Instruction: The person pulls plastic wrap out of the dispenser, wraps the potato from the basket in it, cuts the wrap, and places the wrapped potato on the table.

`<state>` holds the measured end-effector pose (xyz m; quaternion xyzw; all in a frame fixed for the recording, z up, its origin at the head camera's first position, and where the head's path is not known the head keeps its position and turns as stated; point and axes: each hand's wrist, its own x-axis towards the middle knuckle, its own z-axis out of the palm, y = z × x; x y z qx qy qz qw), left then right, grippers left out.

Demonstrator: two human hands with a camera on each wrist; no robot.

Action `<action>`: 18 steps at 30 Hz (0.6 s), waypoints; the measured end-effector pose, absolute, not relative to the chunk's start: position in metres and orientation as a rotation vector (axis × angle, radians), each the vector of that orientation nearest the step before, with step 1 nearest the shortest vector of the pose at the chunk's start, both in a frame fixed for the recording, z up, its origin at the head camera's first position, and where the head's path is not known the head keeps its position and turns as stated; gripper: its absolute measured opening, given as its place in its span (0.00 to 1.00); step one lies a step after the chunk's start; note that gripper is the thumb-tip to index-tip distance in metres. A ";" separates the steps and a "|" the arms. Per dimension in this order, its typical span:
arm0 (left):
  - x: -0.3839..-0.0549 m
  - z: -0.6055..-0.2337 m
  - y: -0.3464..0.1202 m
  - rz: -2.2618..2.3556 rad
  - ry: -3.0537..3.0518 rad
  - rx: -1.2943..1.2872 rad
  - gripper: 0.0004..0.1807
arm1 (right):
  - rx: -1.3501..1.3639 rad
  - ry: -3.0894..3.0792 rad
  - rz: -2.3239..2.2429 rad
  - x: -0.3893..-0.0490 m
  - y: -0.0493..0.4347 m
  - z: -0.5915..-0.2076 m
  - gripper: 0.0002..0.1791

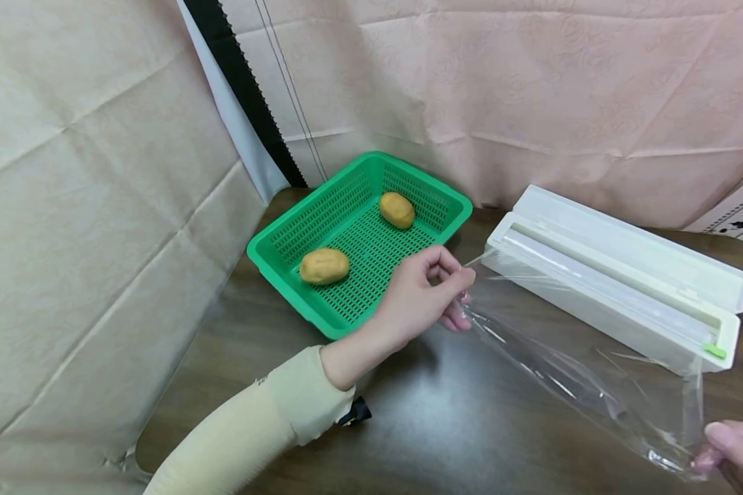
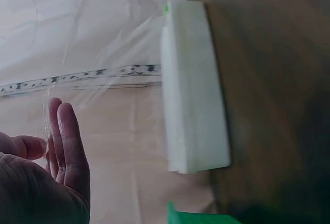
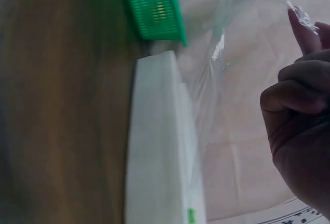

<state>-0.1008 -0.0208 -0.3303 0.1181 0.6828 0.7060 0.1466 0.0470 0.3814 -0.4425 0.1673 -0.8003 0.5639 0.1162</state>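
Observation:
A sheet of clear plastic wrap (image 1: 569,364) stretches out of a white wrap dispenser box (image 1: 594,316), whose lid stands open at the back. My left hand (image 1: 424,289) pinches one corner of the sheet between thumb and fingers, in front of the green basket's right side. At the lower right, my right hand (image 1: 739,450) pinches the other corner, partly cut off by the frame edge. The sheet hangs loosely between both hands, above the table. Inside the dispenser lies the roll (image 1: 607,285), with a small green slider (image 1: 715,351) at its right end.
A green plastic basket (image 1: 359,161) stands left of the dispenser, holding two yellow-brown potatoes (image 1: 325,266). The dark wooden table (image 1: 470,426) ends against cloth-covered walls (image 1: 563,89) at the back and left. A small black object (image 1: 356,411) shows beside the left sleeve.

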 end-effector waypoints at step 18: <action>-0.082 -0.399 -0.051 1.752 1.976 0.069 0.04 | 0.676 -2.815 1.541 0.053 0.356 -0.475 0.28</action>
